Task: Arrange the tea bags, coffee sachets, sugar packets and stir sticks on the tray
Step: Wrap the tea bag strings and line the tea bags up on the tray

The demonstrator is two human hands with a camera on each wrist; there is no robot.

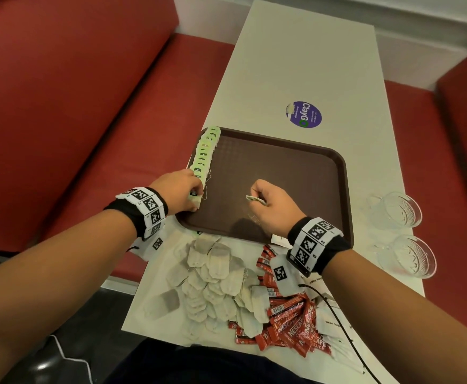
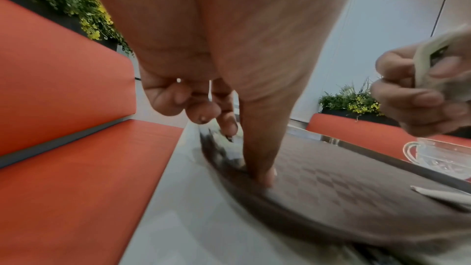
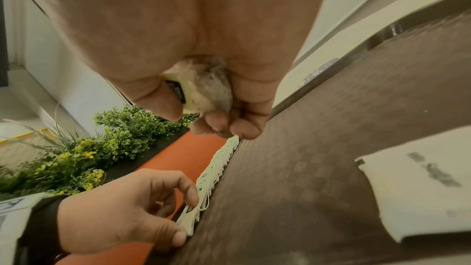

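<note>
— Where was the left hand (image 1: 181, 189)?
— Pinching the nearest tea bag (image 3: 190, 219) in the row along the tray (image 1: 282, 173) edge.
— And the right hand (image 1: 271, 205)?
— Closed round a tea bag (image 3: 203, 90) — only its wrist view showed that.

- Both arms are bare from the wrist up. No sleeves show.
- The left hand (image 1: 181, 189) has a black cloth band around the wrist. A white strap with black square code marks wraps over the band.
- A small white tag with one more code mark hangs under the left wrist.
- The right hand (image 1: 272, 207) wears the same kind of black band and white strap with square code marks.
- A white box with a code mark sits under the right wrist. A thin black cable runs from it toward the person.
- Dark clothing shows at the near edge, on the person's lap.
</note>
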